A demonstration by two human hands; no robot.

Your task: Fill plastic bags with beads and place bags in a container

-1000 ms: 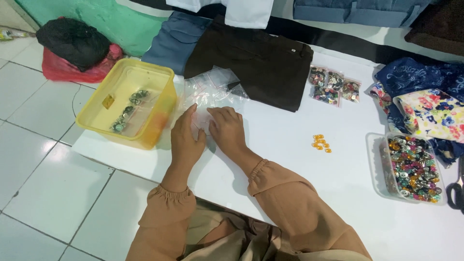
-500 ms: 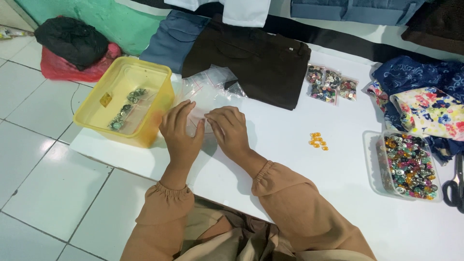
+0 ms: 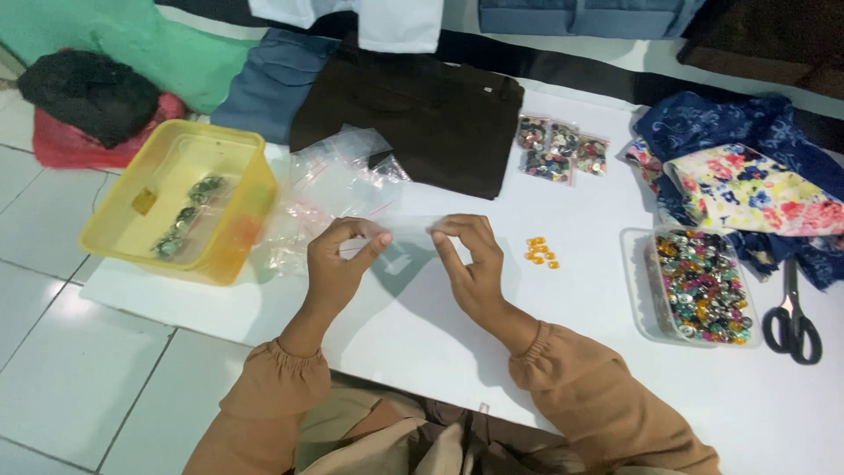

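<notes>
My left hand (image 3: 338, 264) and my right hand (image 3: 470, 264) each pinch one end of a small clear plastic bag (image 3: 406, 242), held up above the white sheet (image 3: 422, 343). A heap of more clear plastic bags (image 3: 330, 189) lies just beyond my left hand. A small cluster of orange buttons (image 3: 540, 252) rests on the sheet to the right of my right hand.
A yellow tub (image 3: 233, 163) with small filled bags stands at the left. A clear tray of mixed coloured buttons (image 3: 703, 286) and black scissors (image 3: 794, 318) lie at the right. Packets of buttons (image 3: 563, 149), a dark folded garment (image 3: 422, 114) and floral fabric (image 3: 747, 189) lie beyond.
My hands have lifted off the sheet and spread apart, now holding a clear bag stretched between them. The view has shifted a little to the left.
</notes>
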